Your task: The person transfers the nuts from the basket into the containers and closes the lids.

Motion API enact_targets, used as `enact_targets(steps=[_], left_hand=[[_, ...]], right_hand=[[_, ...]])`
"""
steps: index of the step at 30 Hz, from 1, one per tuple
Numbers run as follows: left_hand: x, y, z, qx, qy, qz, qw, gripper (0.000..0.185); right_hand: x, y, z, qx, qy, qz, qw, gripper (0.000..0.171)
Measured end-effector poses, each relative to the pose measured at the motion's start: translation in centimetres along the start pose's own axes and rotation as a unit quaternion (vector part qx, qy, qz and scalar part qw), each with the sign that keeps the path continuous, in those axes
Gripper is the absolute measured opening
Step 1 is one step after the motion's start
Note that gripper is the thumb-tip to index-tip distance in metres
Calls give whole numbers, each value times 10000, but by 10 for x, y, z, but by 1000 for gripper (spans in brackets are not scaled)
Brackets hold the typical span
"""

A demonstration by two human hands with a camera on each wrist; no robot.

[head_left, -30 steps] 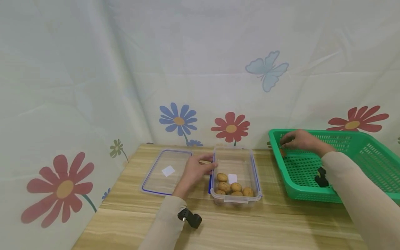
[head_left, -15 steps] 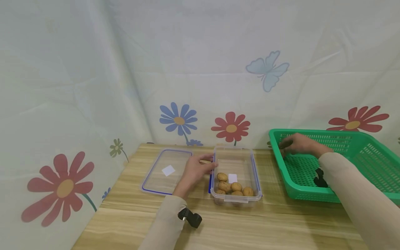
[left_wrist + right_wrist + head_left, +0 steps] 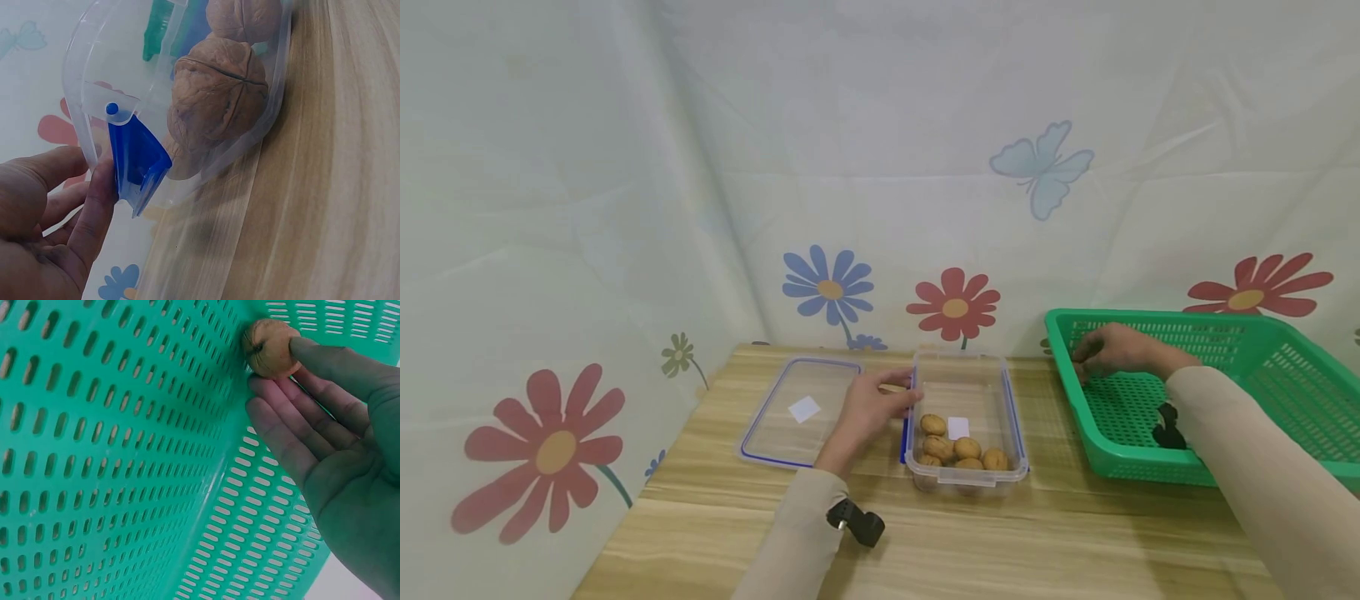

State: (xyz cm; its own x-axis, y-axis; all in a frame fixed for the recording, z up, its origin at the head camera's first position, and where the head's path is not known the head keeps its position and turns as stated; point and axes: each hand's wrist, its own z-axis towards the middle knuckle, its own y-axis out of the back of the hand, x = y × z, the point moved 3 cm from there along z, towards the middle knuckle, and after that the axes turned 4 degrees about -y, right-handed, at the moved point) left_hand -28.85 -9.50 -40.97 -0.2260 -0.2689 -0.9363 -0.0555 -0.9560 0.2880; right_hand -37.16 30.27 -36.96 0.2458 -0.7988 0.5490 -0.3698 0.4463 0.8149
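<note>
A clear plastic box (image 3: 1011,417) with blue clasps stands on the wooden table (image 3: 1000,542) and holds several walnuts (image 3: 966,448). My left hand (image 3: 880,404) rests against its left side, relaxed fingers (image 3: 94,206) touching the blue clasp (image 3: 134,159). Walnuts (image 3: 219,106) show through the box wall (image 3: 94,75). My right hand (image 3: 1101,354) reaches into the far left corner of the green basket (image 3: 1292,333). There the thumb and fingertips (image 3: 281,419) pinch a walnut (image 3: 269,347) against the perforated basket wall (image 3: 125,425). In the head view that walnut is hidden by the hand.
The box's clear lid (image 3: 801,412) lies flat on the table left of the box. A flowered cloth backdrop (image 3: 880,208) hangs behind and to the left of the table. Black wrist cameras (image 3: 857,523) sit on both sleeves.
My right hand has closed down over the walnut in the basket corner, so the walnut no longer shows in the head view. The left hand has not moved.
</note>
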Motion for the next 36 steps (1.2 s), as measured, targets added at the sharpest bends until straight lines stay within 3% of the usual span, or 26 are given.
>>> enact_targets(steps=[10,25,36], left_hand=[[-1,0,-1,14,16,16,10000,43],[-2,-1,-1,-33,-20,-26,10000,43],[-1,0,0,15,28,56,10000,42]], right_hand=[[-1,5,-4,-31,43,-196,9998,32],[33,28,-27,-990,499,-317,9933,30],[54,42,-45,-1450,426,-409,9877,34]])
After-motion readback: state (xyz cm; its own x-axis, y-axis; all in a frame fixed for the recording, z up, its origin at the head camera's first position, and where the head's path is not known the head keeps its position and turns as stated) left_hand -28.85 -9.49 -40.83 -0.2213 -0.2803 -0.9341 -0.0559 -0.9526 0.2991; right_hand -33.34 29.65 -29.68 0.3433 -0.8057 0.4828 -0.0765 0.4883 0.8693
